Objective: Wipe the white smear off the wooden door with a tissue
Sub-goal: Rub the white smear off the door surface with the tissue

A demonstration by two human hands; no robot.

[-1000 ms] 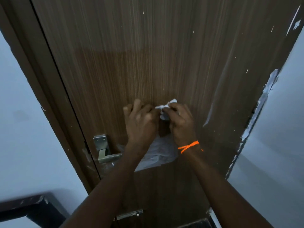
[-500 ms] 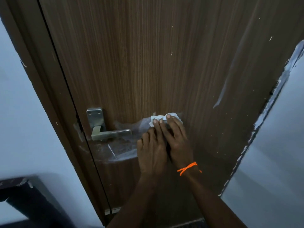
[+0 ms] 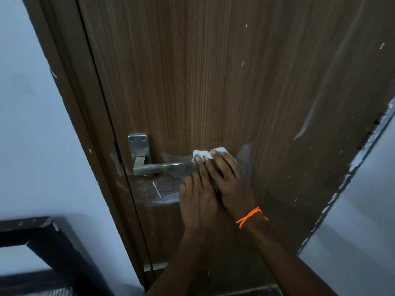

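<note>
So the tissue [image 3: 208, 153] is wadded up and pinned flat against the wooden door [image 3: 213, 82], just to the right of the handle [image 3: 158, 167] and about level with where the lever meets its plate. Makes sense to bunch it like that: a thicker pad probably scrubs better than a loose sheet.

The white smear [image 3: 162, 193] sits mostly below the handle, a hazy patch with a sharper white streak in it, and there's a fainter cloudy bit further right of the handle too, past the hands. So the tissue is at the top edge of the mess, not yet on the worst of it. My guess is the job's barely begun.

Both hands are stacked for pressure, I reckon. The right hand [image 3: 226, 180] (the one with the orange thread [image 3: 249, 216] on the wrist) has its fingers straight and laid flat, tips pressing the tissue to the wood, not curled round it. The left hand [image 3: 197, 204] lies alongside and slightly lower, closer to the handle, fingers also stretched out, with its longest fingertips reaching the tissue's lower edge. Neither one is pinching anything; it's all flat-palm pushing.

Both forearms come up from below the handle and angle in toward each other, wrists fairly straight.
</note>
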